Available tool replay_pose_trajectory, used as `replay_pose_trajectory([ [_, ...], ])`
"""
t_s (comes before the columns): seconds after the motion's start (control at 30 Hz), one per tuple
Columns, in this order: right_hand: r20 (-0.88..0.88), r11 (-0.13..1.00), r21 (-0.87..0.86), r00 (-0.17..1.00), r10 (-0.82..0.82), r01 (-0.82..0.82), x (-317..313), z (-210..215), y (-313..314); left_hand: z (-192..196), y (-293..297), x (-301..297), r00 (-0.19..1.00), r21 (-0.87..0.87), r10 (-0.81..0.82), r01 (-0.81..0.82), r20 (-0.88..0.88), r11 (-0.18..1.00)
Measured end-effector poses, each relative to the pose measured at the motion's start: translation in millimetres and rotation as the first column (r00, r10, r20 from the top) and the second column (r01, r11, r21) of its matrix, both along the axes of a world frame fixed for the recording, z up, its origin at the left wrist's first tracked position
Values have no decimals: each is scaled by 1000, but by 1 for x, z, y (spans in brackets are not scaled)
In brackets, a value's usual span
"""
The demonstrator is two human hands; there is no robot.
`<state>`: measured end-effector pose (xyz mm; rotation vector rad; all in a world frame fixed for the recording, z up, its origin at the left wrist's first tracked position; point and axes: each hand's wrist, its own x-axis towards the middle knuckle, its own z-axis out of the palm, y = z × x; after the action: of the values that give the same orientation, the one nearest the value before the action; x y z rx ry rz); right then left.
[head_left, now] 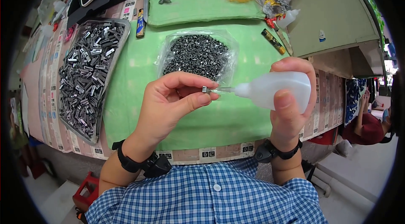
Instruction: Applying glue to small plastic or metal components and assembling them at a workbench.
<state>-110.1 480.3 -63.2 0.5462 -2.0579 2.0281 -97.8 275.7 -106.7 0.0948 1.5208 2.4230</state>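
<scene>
Over a table (139, 116) covered in pale green sheeting, a person's bare left hand (162, 101) pinches a tiny silvery block-shaped piece (204, 89) between thumb and fingers. The bare right hand (293, 108) grips a translucent white plastic squeeze bottle (268, 91), its thin clear nozzle (227, 89) pointing left, right beside the pinched piece. Beyond the hands lies a clear plastic bag (232, 42) heaped with small black parts (196, 53); at left, a grey metal tray (125, 34) holds many dark rectangular pieces (86, 72).

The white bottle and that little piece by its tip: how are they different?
The bottle is bigger and rounded; the little piece is tiny and boxy. The bottle is cloudy white; the little piece looks silvery. The right hand holds the bottle; the left hand pinches the little piece. Both are above the green cloth.
</scene>
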Motion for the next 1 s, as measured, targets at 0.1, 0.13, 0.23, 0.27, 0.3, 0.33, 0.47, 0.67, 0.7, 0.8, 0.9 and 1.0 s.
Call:
replay_pose_trajectory([
  [0.1,-26,1000,25,999,19,-19,-2,0,1,0,0,0,1000,-6,0,0,7,1000],
  [0.13,-25,1000,24,1000,16,-15,-2,0,1,0,1,0,1000,-6,-4,4,8,1000],
  [0.23,-16,999,28,999,29,-28,-2,0,0,0,1,0,1000,-7,1,-1,11,1000],
  [0.27,-11,999,33,1000,28,-28,-2,0,-1,0,0,0,1000,-5,2,-2,10,1000],
  [0.3,-7,999,37,1000,28,-27,-2,0,-1,-1,0,0,1000,-4,2,-2,10,1000],
  [0.33,-6,999,37,1000,27,-27,-1,-1,-2,-1,0,0,1000,-5,2,-2,11,1000],
  [0.47,-27,998,46,999,36,-34,-1,-1,-2,0,0,1,1000,2,2,-2,21,1000],
  [0.67,-41,997,69,999,35,-32,-1,0,-2,-1,0,1,1000,-7,4,-4,27,1000],
  [0.7,-43,997,62,998,44,-41,-1,0,-2,-1,0,1,1000,-11,3,-2,24,1000],
  [0.8,-44,994,89,997,61,-57,-2,1,0,-2,1,-1,1000,-3,-4,4,26,1000],
  [0.9,-41,996,83,998,42,-38,-3,1,-2,-1,1,-1,999,-6,5,-5,38,1000],
  [1.0,-37,987,150,998,57,-51,-3,3,2,0,1,-1,999,-2,7,-7,44,1000],
])
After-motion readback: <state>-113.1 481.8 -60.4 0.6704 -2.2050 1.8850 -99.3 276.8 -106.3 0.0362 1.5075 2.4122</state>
